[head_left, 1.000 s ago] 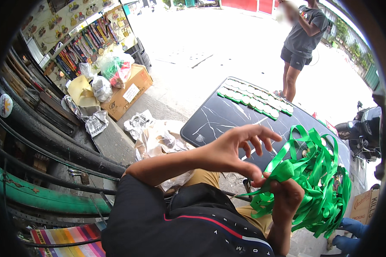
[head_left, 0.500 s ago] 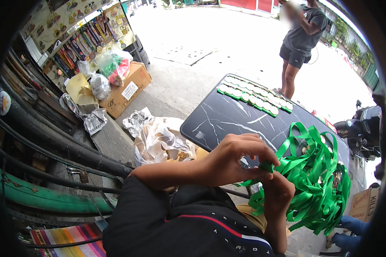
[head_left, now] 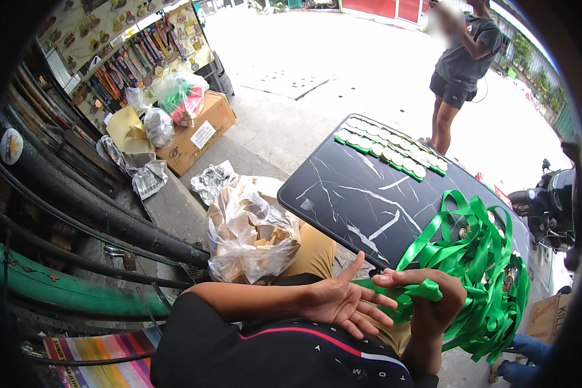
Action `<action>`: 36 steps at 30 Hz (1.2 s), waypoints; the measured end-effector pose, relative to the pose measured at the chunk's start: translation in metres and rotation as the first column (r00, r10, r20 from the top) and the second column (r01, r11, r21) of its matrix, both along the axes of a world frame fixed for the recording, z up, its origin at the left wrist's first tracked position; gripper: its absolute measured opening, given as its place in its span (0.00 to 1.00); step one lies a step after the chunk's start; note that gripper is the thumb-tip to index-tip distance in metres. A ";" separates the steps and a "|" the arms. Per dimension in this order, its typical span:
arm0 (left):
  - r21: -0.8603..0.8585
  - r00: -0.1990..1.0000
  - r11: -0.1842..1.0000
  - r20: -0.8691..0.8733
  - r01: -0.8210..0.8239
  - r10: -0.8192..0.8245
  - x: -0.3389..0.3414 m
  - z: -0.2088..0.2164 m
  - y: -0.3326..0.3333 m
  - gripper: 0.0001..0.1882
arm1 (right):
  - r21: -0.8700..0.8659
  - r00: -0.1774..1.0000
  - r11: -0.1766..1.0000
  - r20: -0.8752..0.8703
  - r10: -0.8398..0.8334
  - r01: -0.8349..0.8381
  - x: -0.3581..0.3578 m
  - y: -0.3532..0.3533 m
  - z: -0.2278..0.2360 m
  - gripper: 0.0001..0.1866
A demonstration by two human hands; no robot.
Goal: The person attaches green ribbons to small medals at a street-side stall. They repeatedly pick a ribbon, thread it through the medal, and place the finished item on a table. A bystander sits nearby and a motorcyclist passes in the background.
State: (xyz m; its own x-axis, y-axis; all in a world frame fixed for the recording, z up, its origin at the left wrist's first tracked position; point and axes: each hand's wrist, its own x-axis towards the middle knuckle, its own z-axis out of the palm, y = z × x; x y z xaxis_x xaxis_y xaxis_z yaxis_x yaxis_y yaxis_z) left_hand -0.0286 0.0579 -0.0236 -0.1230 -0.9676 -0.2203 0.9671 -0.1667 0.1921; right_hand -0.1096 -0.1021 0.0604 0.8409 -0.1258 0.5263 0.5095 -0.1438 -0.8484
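Note:
My left hand [head_left: 346, 301] is open in front of my body, palm turned up and fingers spread, with nothing in it. Close beside it, my right hand [head_left: 445, 307] is closed around a folded green ribbon [head_left: 427, 290], whose short end sticks out past the fingers. Beyond the right hand, a large tangle of green ribbons [head_left: 478, 258] covers the table's near right part and hangs over its edge. A few round medals [head_left: 462, 233] show among them. On the far part of the dark marbled table [head_left: 343, 194] lie rows of medals with folded green ribbons [head_left: 381, 150].
A clear plastic bag with cardboard pieces [head_left: 252, 236] stands left of the table. Farther back is a cardboard box [head_left: 204, 132] with plastic bags on it. Metal bars [head_left: 97, 207] run along my left. Past the table stands a person [head_left: 462, 64]; a motorcycle [head_left: 549, 200] is at right.
My left hand has let go of the green ribbon, opened, and moved down and left. My right hand keeps hold of the ribbon, now lower and slightly farther right. The view has shifted a little.

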 end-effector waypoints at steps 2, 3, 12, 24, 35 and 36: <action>0.013 0.844 0.996 -0.529 -0.089 0.083 -0.011 -0.038 -0.007 0.50 | -0.050 0.983 0.987 0.096 0.159 -0.155 -0.007 -0.005 0.013 0.07; 0.208 0.869 0.972 -0.455 -0.110 0.196 -0.007 -0.055 -0.010 0.44 | -0.025 0.958 0.965 0.111 0.264 -0.263 -0.010 -0.007 0.018 0.08; 0.107 0.617 0.647 -0.218 -0.755 0.756 0.018 -0.045 0.062 0.26 | 0.012 0.631 0.675 0.370 0.682 -0.738 -0.047 -0.066 0.038 0.07; -0.162 0.284 0.300 0.114 -0.940 0.952 0.087 0.064 0.064 0.22 | -0.010 0.678 0.731 0.363 0.639 -0.683 -0.034 -0.076 0.010 0.06; -0.105 0.522 0.519 0.005 -0.848 0.853 0.135 0.037 -0.011 0.24 | -0.061 0.790 0.846 0.327 0.519 -0.530 -0.053 -0.075 0.017 0.04; -0.100 0.522 0.519 0.000 -0.849 0.853 0.140 0.035 -0.014 0.23 | -0.071 0.810 0.859 0.301 0.503 -0.507 -0.055 -0.074 0.021 0.04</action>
State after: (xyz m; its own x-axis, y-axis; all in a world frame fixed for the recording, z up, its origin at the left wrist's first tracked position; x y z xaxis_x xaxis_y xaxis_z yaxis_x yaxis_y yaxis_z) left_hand 0.1114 0.0435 0.0116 0.7761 -0.6186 -0.1225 0.6295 0.7487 0.2080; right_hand -0.1647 -0.1756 0.0816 0.5903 0.2649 0.7625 0.7351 0.2137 -0.6434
